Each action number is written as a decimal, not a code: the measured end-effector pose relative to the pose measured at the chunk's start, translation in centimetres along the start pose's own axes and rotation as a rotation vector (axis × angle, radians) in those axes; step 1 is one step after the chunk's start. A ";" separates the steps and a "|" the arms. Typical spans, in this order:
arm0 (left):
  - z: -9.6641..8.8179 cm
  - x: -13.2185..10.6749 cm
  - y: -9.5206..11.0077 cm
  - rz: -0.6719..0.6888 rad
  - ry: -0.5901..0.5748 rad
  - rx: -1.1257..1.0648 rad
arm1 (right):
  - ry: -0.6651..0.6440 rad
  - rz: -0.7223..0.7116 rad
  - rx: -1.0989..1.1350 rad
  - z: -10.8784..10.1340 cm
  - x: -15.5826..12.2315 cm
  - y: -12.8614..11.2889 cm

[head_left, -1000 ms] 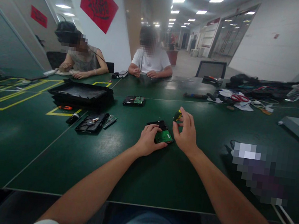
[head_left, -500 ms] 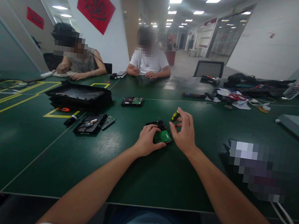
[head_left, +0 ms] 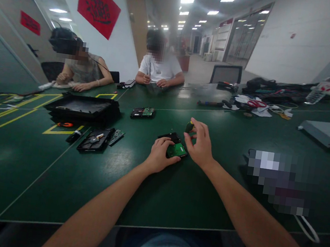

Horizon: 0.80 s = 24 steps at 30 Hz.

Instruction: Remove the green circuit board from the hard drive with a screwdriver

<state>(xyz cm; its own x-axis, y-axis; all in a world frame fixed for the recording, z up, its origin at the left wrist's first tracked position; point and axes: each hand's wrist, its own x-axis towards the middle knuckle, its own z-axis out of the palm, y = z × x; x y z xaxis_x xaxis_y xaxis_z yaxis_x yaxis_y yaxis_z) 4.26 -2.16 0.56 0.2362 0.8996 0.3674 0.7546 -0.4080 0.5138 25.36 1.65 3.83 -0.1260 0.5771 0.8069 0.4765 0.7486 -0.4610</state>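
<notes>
On the green table in front of me lies a hard drive point(head_left: 176, 151), its green circuit board facing up. My left hand point(head_left: 159, 154) grips it from the left, fingers over the far side and thumb along the near edge. Just right of and above the drive, my right hand point(head_left: 201, 143) pinches a small screwdriver point(head_left: 189, 126) by its yellow-and-black handle. The screwdriver's tip cannot be made out. A second hard drive point(head_left: 142, 112) rests farther back. To the left are an opened drive casing point(head_left: 95, 140) and a loose circuit board point(head_left: 116, 137) beside it.
A black plastic tray point(head_left: 86, 107) stands at left, with an orange-handled tool point(head_left: 65, 124) by it. On the right are a pixelated object with a strap point(head_left: 276, 180) and a grey metal box point(head_left: 329, 133). Two people point(head_left: 78, 70) point(head_left: 161, 70) sit across the table.
The whole view has shifted slightly. My left hand stays on the hard drive; the screwdriver handle has turned in my right fingers, showing less yellow.
</notes>
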 end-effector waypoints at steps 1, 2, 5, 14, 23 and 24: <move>0.0 0.0 0.0 0.002 0.000 -0.001 | 0.001 -0.002 -0.003 0.0 0.0 0.0; 0.0 0.0 -0.1 0.004 0.000 -0.001 | 0.001 -0.003 -0.007 0.0 0.0 0.0; 0.0 0.0 -0.1 0.012 -0.001 0.003 | 0.006 0.004 -0.012 0.0 0.0 0.0; -0.3 0.0 0.2 -0.005 -0.021 0.000 | -0.019 0.000 -0.021 -0.3 0.2 -0.6; -0.3 0.0 0.4 -0.017 -0.022 -0.002 | -0.006 0.013 -0.017 -0.2 0.1 -0.2; -0.2 0.0 0.4 -0.015 -0.022 0.001 | -0.005 0.008 -0.018 -0.2 0.1 -0.2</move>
<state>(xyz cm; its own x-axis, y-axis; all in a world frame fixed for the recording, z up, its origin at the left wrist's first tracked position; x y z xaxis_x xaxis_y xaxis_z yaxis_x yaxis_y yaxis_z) 4.41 -2.36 0.96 0.2381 0.9088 0.3427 0.7590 -0.3943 0.5182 25.37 1.49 4.09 -0.1268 0.5850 0.8011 0.4930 0.7380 -0.4609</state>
